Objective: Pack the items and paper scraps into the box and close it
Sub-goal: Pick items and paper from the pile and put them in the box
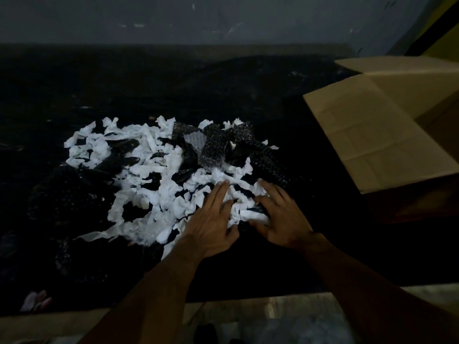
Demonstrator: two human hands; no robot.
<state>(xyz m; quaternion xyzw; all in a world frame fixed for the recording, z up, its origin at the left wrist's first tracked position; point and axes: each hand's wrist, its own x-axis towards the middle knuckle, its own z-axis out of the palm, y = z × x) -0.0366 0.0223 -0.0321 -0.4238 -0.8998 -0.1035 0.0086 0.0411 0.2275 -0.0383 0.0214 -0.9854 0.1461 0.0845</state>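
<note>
Dim light. A black-covered bench (248, 78) carried a broad heap of white paper scraps (149, 170) at centre, mixed with pieces of bubble wrap (213, 145) toward the far right of the heap. Darker bubble-wrapped bundles (67, 194) lay at the heap's left edge, hard to make out.

Both hands were on the near right part of the heap, close together with a clump of scraps between them. Left hand (213, 219) lay flat, fingers straight and together, resting on the paper. Right hand (280, 219) had its fingers spread and bent over the clump; whether it actually gripped the paper could not be told.

An open cardboard box (372, 135) sat at the right edge of the bench, flaps up, apart from the heap and the hands. A small pale pinkish scrap (34, 300) lay at the near left corner.
</note>
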